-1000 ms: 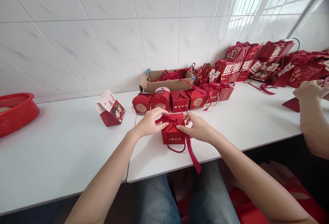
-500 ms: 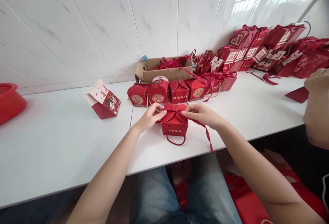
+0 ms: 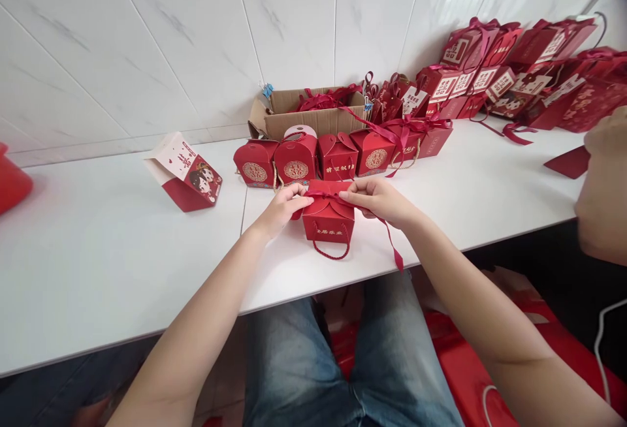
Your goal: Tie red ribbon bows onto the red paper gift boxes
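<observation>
A small red gift box (image 3: pixel 328 223) with gold lettering stands on the white table in front of me, its curved top flaps folded over. A twisted cord handle hangs down its near side. Across the top runs a red ribbon (image 3: pixel 392 244), one tail trailing to the right over the table. My left hand (image 3: pixel 287 208) pinches the ribbon at the box's left, thumb against fingers. My right hand (image 3: pixel 379 200) pinches it at the right of the top, close to the middle. Both hands touch or nearly touch the box.
Behind the box stands a row of red gift boxes (image 3: pixel 296 159), then a cardboard carton (image 3: pixel 304 123) of ribbons. Finished-looking boxes (image 3: pixel 455 87) are stacked right. A red-and-white box (image 3: pixel 189 175) and red basin (image 3: pixel 12 182) are left. Another person's arm (image 3: pixel 605 185) is at the right edge.
The view has tilted down slightly, so things sit higher in it. Both hands stay pinched on the ribbon, and the flaps look pressed flatter beneath it.
</observation>
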A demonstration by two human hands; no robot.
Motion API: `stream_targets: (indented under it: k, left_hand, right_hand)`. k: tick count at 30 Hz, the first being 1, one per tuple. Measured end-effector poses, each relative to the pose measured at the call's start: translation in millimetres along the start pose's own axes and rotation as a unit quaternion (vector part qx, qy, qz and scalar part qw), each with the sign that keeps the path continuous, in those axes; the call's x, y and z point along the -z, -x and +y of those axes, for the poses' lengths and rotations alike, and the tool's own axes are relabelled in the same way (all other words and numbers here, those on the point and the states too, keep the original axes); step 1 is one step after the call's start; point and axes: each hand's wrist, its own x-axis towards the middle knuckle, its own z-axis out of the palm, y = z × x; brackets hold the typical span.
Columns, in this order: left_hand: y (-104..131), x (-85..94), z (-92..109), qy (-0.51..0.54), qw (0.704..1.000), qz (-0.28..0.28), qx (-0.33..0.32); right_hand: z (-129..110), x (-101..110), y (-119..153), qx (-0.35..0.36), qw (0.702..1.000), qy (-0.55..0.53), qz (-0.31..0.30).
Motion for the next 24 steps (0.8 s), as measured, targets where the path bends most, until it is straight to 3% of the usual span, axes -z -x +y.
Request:
stream_targets:
  k: [5,10,18,24]
  left_hand:
    - [2.5,0.0,5.4,0.012,0.999,0.001,0.031]
    - [3.4,5.9,8.2,0.0,1.0,-0.015,0.016]
    - [2.9,13.2,8.0,0.017,1.0,-0.02,-0.004]
    - [10.2,16.2,16.4,-0.077,0.997,-0.004,-0.025]
  right_hand:
    - [-0.9,4.5,-2.9,-0.005,1.0,-0.014,-0.026]
    - [0.7,12.2,-7.6,0.009,0.998,-0.029,-0.06]
    - [1.3,24.0,-8.3,0.015,0.996,0.055,-0.067]
    - [-3.0,30.5,-7.8,0.005,0.99,0.124,-0.069]
